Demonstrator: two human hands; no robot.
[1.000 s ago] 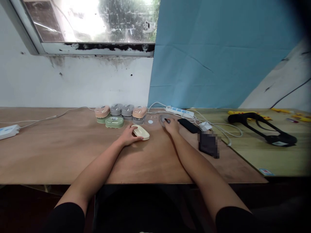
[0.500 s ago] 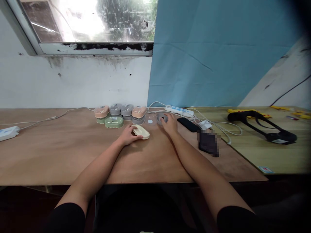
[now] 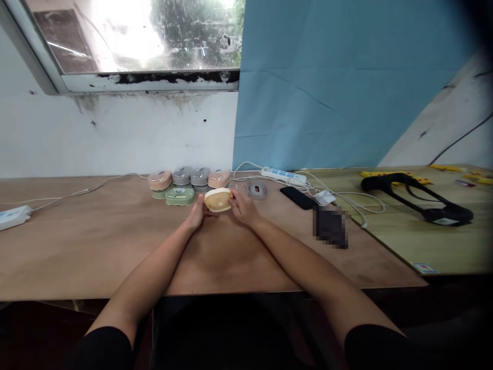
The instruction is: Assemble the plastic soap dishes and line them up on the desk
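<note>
Both my hands hold a cream oval container (image 3: 217, 199) lifted a little above the wooden table (image 3: 96, 241). My left hand (image 3: 197, 213) grips its left end and my right hand (image 3: 242, 206) grips its right end, fingers curled on it. Just behind stands a cluster of small lidded containers (image 3: 185, 183), peach, grey and green. A grey lid (image 3: 257, 189) lies flat on the table to the right of my hands, with a clear piece (image 3: 236, 186) beside it.
A white power strip (image 3: 284, 176) with cables, a black phone (image 3: 298, 197) and a white charger (image 3: 324, 197) lie at the right. A black strap device (image 3: 419, 197) and yellow tools (image 3: 389, 175) rest on the lighter table. Another white power strip (image 3: 13, 216) lies far left.
My right hand left the grey lid and came left to the cream container. Both hands have raised the container off the table and tipped it up.
</note>
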